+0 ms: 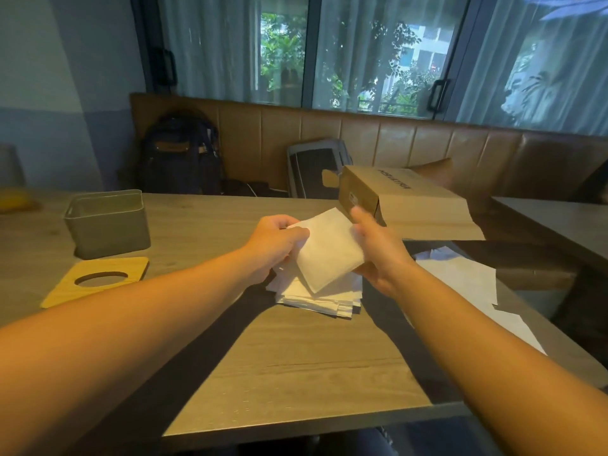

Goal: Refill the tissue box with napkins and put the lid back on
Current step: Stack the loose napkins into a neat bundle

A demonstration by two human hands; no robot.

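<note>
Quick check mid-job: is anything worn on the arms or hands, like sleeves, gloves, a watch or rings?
Nothing worn shows. The left hand and right hand have no gloves, and no ring is visible. The left forearm and right forearm are uncovered to the frame's edge, with no sleeve, watch or wristband. No markings show.

Both hands, the left hand (276, 245) and the right hand (378, 255), hold a white napkin (329, 251) just above a stack of napkins (316, 297) on the table (296, 373); far left stands the open tissue box (108, 232), its wooden lid (65, 287) flat just beside it, nearer
</note>
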